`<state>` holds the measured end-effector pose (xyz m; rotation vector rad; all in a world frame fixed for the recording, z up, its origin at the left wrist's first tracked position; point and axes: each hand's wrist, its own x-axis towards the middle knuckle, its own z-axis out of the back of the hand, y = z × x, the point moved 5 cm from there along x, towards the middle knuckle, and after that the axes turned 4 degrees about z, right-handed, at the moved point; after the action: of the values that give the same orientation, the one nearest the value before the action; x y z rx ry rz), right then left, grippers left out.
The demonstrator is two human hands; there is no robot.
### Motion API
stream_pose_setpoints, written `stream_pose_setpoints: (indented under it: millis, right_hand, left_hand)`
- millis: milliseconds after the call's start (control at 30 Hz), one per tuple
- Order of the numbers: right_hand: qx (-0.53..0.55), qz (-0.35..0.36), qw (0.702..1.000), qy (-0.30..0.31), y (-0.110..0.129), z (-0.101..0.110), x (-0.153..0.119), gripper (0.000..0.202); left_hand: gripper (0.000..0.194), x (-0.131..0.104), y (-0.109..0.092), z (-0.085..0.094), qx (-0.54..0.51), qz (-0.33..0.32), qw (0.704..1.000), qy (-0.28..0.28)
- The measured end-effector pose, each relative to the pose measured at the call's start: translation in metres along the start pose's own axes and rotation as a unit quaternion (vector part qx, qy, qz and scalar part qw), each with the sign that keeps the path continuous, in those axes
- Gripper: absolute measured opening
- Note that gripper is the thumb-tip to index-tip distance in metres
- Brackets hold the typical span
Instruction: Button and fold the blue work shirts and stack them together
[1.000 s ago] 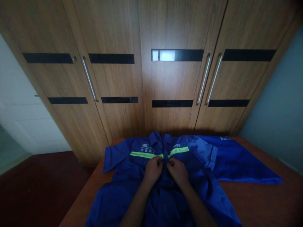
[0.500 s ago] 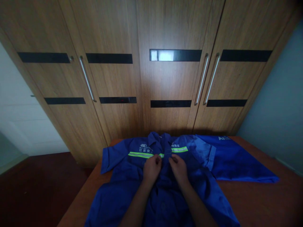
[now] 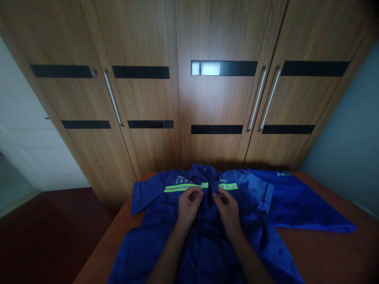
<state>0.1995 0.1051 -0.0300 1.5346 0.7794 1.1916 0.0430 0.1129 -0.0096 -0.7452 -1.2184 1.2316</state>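
A blue work shirt [image 3: 154, 221] with a yellow-green reflective stripe across the chest lies front up on a reddish-brown table [image 3: 325, 252], collar toward the far edge. My left hand [image 3: 188, 206] pinches the left side of the shirt's front placket just below the stripe. My right hand [image 3: 227, 208] pinches the right side of the placket close by. The two hands are a small gap apart, fingers curled on the cloth. The shirt's lower part is hidden under my forearms.
A second blue garment [image 3: 299, 205] lies flat to the right, partly under the shirt's right sleeve. A wooden wardrobe [image 3: 207, 98] with long metal handles stands just behind the table. A dark red floor [image 3: 50, 232] lies to the left.
Both hands have moved up the placket toward the collar and drawn slightly apart. The reflective stripe on the left chest now sits flatter and straighter.
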Motion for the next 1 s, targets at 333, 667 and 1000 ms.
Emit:
stream_pose_setpoints:
  millis: [333,667,1000]
  right_hand:
    - [-0.009,0.010,1.000,0.027,0.007,-0.002,-0.002,0.031]
    - [0.023,0.009,0.999,0.043,0.007,-0.004,-0.003,0.025]
    - [-0.012,0.022,0.996,0.087,0.009,-0.007,-0.003,0.020]
  left_hand:
    - [0.013,-0.004,-0.012,0.001,0.018,-0.044,0.999,0.020]
    - [0.013,-0.007,-0.018,0.003,0.142,-0.071,0.987,0.010]
    - [0.014,-0.008,-0.025,0.003,0.136,-0.114,0.984,0.020]
